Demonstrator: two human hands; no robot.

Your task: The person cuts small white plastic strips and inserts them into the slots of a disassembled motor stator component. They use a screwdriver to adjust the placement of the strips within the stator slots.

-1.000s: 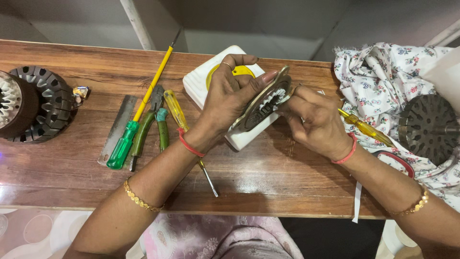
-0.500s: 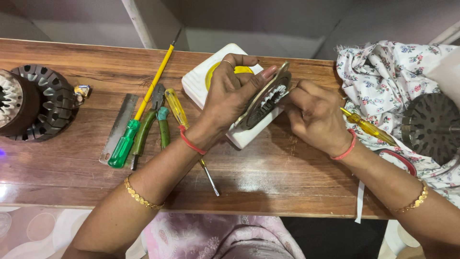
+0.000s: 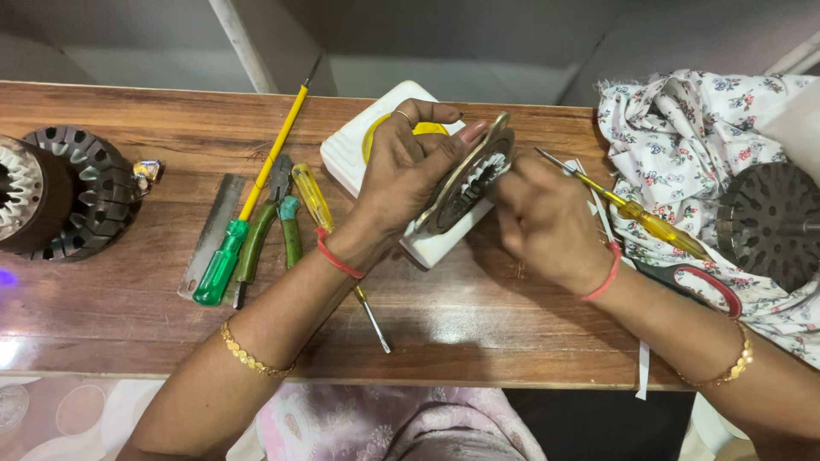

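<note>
Head view: the left hand [image 3: 410,175] holds a slotted metal disc [image 3: 468,183] tilted on edge above the white box [image 3: 354,154] on the desk [image 3: 478,324], grip clamped on its rim. The right hand [image 3: 547,226] touches its face, fingers curled; whether they pinch anything I cannot tell. The disc could slip and drop, since only its rim is held.

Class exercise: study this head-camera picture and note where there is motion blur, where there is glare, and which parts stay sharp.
Head view: the right hand is smeared by motion blur; the left hand and the round metal part it grips look sharper. Glare sits on the glossy wooden table at its lower left edge. The green-handled screwdriver and pliers are crisp; lighting is soft, shadows faint.
</note>
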